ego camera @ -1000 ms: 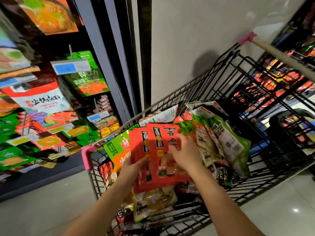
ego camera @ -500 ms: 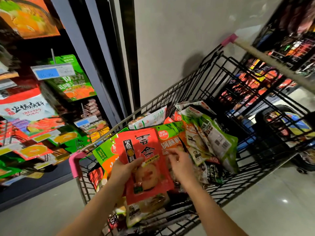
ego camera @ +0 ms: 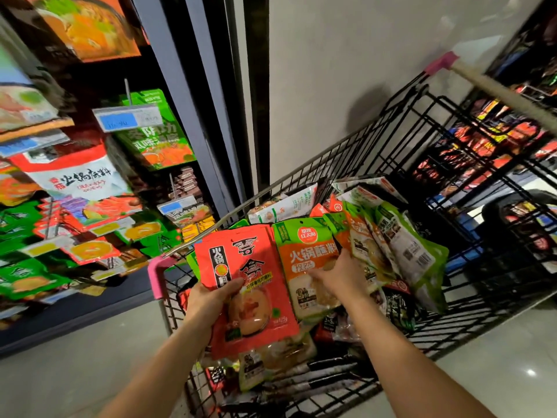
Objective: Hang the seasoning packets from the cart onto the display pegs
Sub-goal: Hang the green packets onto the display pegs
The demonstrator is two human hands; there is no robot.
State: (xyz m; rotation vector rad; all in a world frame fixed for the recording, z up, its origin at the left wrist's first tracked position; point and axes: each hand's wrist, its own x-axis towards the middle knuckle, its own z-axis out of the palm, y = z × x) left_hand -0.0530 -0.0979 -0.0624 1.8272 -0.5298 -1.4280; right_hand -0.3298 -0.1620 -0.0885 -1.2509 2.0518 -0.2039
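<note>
Hands [ego camera: 211, 300] on upright packets [ego camera: 256, 297], tops up

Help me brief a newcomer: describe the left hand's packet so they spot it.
Find the black wire cart with pink corners. At its near-left corner the left hand grips a red packet. Unlike the green-and-orange packet beside it, it bears big black characters.

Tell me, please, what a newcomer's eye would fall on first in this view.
The bright red packets, held up by the left grip at centre over the black wire cart, catch the eye first. Just right of them, the right grip touches a green-and-orange packet atop the heap in the cart. On the left, the hanging packets on the display form a blurred wall of red and green.
</note>
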